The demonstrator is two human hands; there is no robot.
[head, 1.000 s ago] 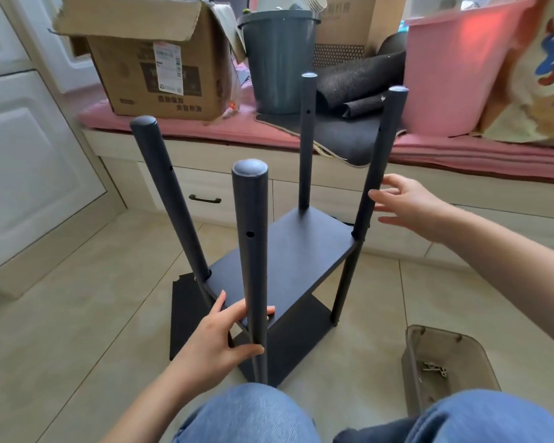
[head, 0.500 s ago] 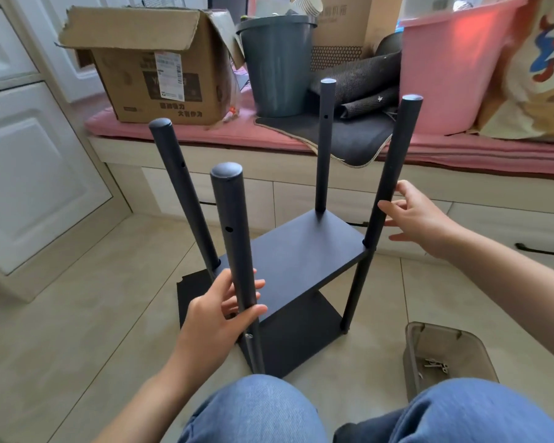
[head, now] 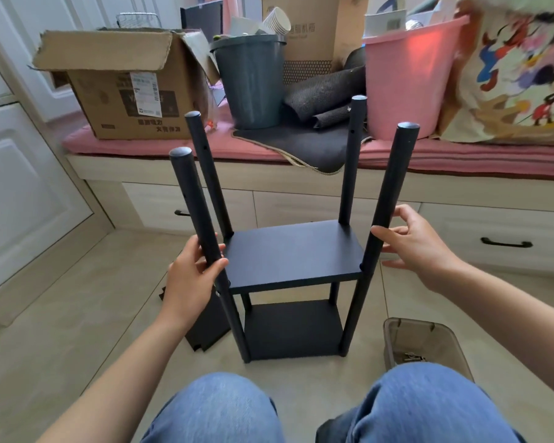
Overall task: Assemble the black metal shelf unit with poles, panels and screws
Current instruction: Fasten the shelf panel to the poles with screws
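Head view: black shelf unit (head: 293, 257) standing on the tiled floor at centre, two panels fitted between four upright poles. Left hand (head: 191, 276) grasps the near-left pole (head: 202, 225) at 9 o'clock; right hand (head: 419, 243), fingers spread and released, lies beside the near-right pole (head: 386, 212) at 3 o'clock. Spare panel (head: 210, 321) at 8 o'clock. Screw tray (head: 424, 343) at 4 o'clock. Cardboard box (head: 125, 87) at 11 o'clock, label text illegible.

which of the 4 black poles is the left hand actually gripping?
The near-left black metal pole: the left hand wraps it beside the upper black shelf panel. The others are ungripped.
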